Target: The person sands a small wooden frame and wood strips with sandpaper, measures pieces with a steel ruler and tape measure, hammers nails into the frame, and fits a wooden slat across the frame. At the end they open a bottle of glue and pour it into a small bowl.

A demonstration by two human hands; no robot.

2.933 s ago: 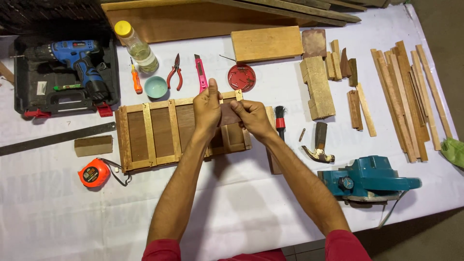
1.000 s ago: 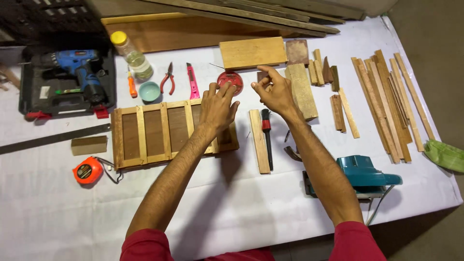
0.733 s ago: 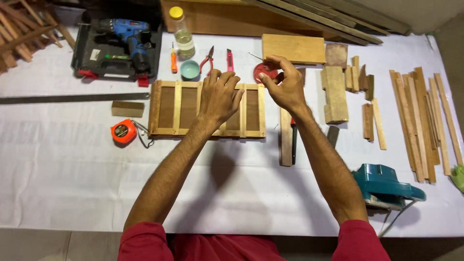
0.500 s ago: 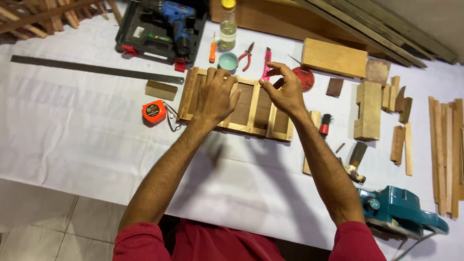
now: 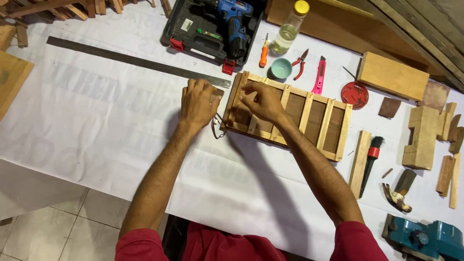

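A slatted wooden frame (image 5: pixel 344 135) lies flat on the white-covered table, a little tilted. My right hand (image 5: pixel 261 100) rests on its left end, with the fingertips pinched on a slat near the left rail. My left hand (image 5: pixel 197 100) sits just left of the frame, fingers curled down over something. A dark strap (image 5: pixel 216 131) loops out from under the palm, so it seems to cover the tape measure, whose body is hidden. A small wooden block's corner (image 5: pixel 219 93) shows beside the thumb.
A long steel ruler (image 5: pixel 130 60) lies behind my left hand. Farther back are a drill case (image 5: pixel 212 24), bottle (image 5: pixel 288 29), teal bowl (image 5: pixel 281 68), pliers (image 5: pixel 299 60) and pink knife (image 5: pixel 319 76). At right are a red lid (image 5: pixel 354 95), brush (image 5: pixel 371 159), hammer (image 5: pixel 398 193), planer (image 5: pixel 425 239) and wood offcuts.
The view has swung left and closer. My left hand has left the frame for the tape measure spot beside it. My right hand has come down from the air onto the frame's left end.
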